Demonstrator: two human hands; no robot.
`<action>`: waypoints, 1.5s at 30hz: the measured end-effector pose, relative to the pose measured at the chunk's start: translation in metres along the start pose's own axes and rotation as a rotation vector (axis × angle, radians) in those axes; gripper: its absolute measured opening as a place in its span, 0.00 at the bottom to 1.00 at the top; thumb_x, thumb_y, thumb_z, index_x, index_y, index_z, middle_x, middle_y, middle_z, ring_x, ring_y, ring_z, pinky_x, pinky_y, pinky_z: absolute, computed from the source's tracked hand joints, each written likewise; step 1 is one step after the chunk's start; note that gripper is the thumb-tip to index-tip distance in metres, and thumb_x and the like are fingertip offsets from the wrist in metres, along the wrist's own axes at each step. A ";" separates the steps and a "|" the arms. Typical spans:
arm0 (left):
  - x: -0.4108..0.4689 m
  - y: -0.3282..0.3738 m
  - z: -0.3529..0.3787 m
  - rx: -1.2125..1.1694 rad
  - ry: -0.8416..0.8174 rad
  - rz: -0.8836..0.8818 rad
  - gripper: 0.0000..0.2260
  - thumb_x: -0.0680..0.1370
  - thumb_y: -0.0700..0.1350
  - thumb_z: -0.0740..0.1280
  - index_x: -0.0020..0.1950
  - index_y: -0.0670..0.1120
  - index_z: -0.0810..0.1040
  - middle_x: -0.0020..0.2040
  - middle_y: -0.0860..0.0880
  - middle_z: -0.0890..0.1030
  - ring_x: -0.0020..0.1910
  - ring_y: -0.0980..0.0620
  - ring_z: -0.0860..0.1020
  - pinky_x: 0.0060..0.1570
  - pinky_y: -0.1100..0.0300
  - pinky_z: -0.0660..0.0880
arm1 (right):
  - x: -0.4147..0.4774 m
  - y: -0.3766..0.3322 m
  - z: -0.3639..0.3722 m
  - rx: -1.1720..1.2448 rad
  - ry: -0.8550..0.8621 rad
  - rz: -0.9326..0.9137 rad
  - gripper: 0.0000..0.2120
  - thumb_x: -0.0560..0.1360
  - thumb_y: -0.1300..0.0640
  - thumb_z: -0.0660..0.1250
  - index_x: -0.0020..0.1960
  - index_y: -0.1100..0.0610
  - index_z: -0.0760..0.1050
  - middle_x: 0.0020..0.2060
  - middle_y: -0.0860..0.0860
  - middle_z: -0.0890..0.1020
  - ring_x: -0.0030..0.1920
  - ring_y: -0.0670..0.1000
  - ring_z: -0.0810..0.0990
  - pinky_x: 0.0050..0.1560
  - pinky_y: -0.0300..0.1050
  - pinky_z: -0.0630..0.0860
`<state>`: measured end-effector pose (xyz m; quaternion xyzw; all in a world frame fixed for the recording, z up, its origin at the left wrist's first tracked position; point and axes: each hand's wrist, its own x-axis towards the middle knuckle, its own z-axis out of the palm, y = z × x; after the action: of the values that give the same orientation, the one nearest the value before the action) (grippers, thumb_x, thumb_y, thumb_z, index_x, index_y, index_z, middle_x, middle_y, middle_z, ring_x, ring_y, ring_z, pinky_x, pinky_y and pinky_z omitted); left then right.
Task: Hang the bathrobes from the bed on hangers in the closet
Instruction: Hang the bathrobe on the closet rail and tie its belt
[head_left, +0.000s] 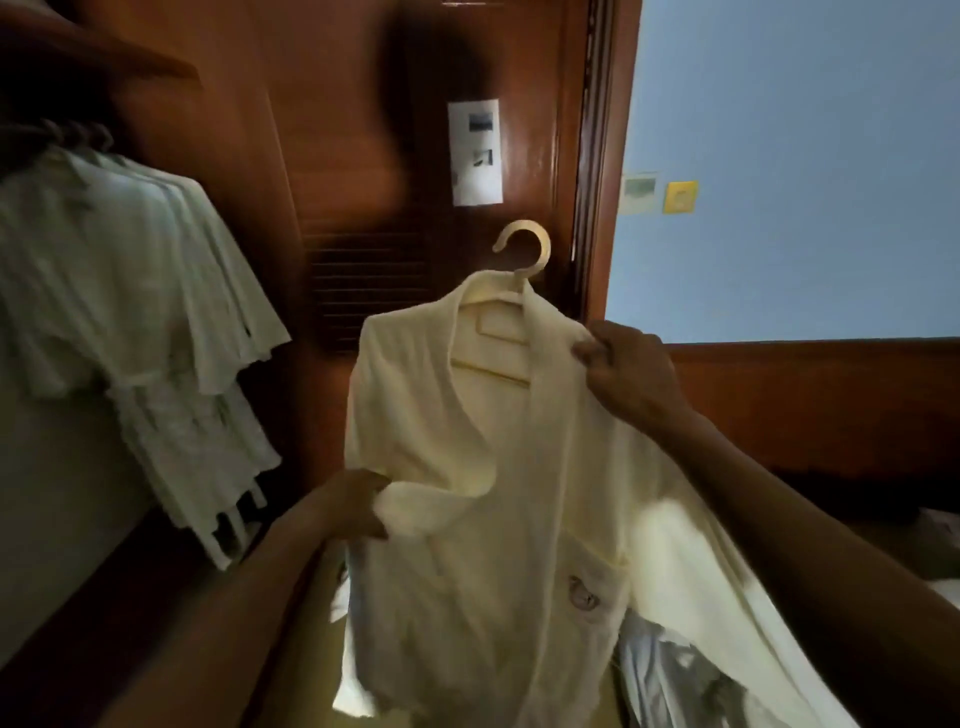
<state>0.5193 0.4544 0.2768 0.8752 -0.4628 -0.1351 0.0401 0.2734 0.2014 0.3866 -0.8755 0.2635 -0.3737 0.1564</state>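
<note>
The cream bathrobe (519, 493) hangs on a hanger (524, 249) (hook free). The right hand (623, 364) pinches its shoulder; the left hand (358, 504) grips its lapel.

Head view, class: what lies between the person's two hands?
The cream bathrobe on its hanger spans from the left hand to the right hand, both gripping it, in the head view.

My left grip (358, 503) extends from the lower left on a bare forearm. It pinches the bathrobe (524, 519) at the lapel fold on my left, fingers curled round the cloth. My right grip (626, 366) sits higher, at the bathrobe's shoulder just right of its collar, fingers and thumb bunched on the fabric. My right arm stretches long from below the bathrobe's right side.
</note>
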 end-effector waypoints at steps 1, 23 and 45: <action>0.002 -0.009 0.003 -0.016 -0.027 -0.050 0.28 0.71 0.55 0.79 0.68 0.49 0.78 0.65 0.49 0.80 0.60 0.53 0.78 0.53 0.66 0.70 | 0.007 -0.005 0.008 0.025 -0.010 -0.031 0.07 0.81 0.51 0.63 0.47 0.50 0.78 0.40 0.48 0.79 0.42 0.53 0.78 0.42 0.44 0.68; 0.015 -0.009 -0.166 -0.384 0.720 -0.118 0.11 0.78 0.37 0.68 0.47 0.52 0.86 0.35 0.61 0.81 0.33 0.62 0.78 0.39 0.65 0.76 | 0.173 -0.075 0.144 0.418 -0.237 -0.422 0.09 0.79 0.52 0.65 0.44 0.53 0.80 0.39 0.49 0.83 0.44 0.52 0.80 0.46 0.48 0.74; 0.000 -0.321 -0.275 -0.007 1.329 -0.471 0.09 0.78 0.52 0.66 0.48 0.48 0.73 0.42 0.50 0.77 0.41 0.46 0.74 0.40 0.53 0.66 | 0.295 -0.347 0.352 0.582 -0.093 -0.601 0.15 0.76 0.49 0.69 0.41 0.62 0.82 0.41 0.56 0.84 0.44 0.55 0.81 0.48 0.51 0.75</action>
<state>0.8516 0.6217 0.4781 0.8489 -0.1383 0.4217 0.2869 0.8236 0.3402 0.4824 -0.8487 -0.1275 -0.4214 0.2931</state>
